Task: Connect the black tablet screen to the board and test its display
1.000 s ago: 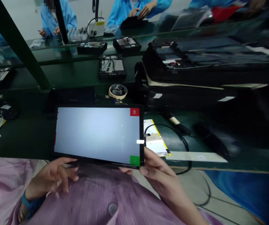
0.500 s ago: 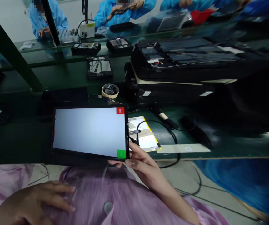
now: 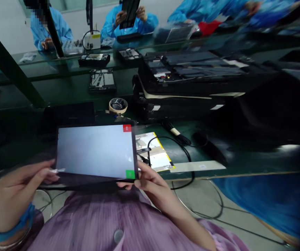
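Observation:
A black-framed tablet (image 3: 94, 150) with a lit, pale screen is tilted at the bench's front edge. It shows a red square in its upper right corner and a green one in its lower right. My right hand (image 3: 150, 181) grips the tablet's lower right corner, thumb at the front edge and fingers underneath. At the lower left corner, my left hand (image 3: 32, 179) is closed in a pinch, a small whitish strip (image 3: 58, 170) showing at its fingertips. Motion blurs this strip, and I cannot tell whether those fingers also touch the tablet. A blue band circles my left wrist.
Right of the tablet lie a white, yellow-edged sheet (image 3: 161, 158), a black cable (image 3: 190, 153) and a dark mouse (image 3: 209, 144). Behind it are a tape roll (image 3: 118, 105) and a stack of black device housings (image 3: 176, 101). Co-workers in blue smocks (image 3: 110, 26) sit across the bench.
My left hand has risen from my lap to the tablet's lower left corner, its spread fingers now pinched. My right hand keeps its grip. A co-worker opposite has raised a dark panel upright.

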A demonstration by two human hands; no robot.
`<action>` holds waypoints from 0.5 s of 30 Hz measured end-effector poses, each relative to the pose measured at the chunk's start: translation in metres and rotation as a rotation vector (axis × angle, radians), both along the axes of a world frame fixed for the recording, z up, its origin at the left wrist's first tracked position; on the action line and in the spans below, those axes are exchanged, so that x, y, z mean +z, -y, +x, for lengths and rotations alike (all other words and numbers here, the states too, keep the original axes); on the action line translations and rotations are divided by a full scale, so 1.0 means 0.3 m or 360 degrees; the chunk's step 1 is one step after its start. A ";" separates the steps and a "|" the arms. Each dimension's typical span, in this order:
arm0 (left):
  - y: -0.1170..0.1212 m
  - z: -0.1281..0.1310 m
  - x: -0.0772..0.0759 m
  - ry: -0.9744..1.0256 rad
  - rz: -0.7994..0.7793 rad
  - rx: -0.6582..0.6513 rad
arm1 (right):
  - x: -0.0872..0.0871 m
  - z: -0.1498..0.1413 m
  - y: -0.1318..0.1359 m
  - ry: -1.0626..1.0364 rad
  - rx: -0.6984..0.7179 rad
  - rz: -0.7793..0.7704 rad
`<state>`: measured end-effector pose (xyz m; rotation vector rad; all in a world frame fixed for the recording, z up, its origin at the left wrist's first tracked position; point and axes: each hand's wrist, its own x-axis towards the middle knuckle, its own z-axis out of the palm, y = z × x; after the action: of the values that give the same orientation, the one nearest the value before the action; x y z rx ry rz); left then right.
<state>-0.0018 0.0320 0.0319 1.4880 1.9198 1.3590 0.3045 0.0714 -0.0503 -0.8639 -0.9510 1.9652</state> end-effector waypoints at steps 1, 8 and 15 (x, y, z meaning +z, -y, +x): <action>-0.020 0.011 -0.006 0.0100 0.0010 0.0120 | -0.001 -0.002 0.000 0.0002 -0.0029 -0.0016; -0.101 0.033 -0.045 0.0292 -0.0021 0.0203 | 0.007 -0.010 -0.006 -0.0004 -0.0053 -0.0053; -0.111 0.045 -0.056 0.0297 -0.0039 0.0200 | 0.015 -0.013 -0.010 -0.0065 -0.0082 -0.0060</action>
<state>0.0117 0.0653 0.0150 1.2003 1.9305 1.4664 0.3007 0.0744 -0.0458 -0.8579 -0.8627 1.9551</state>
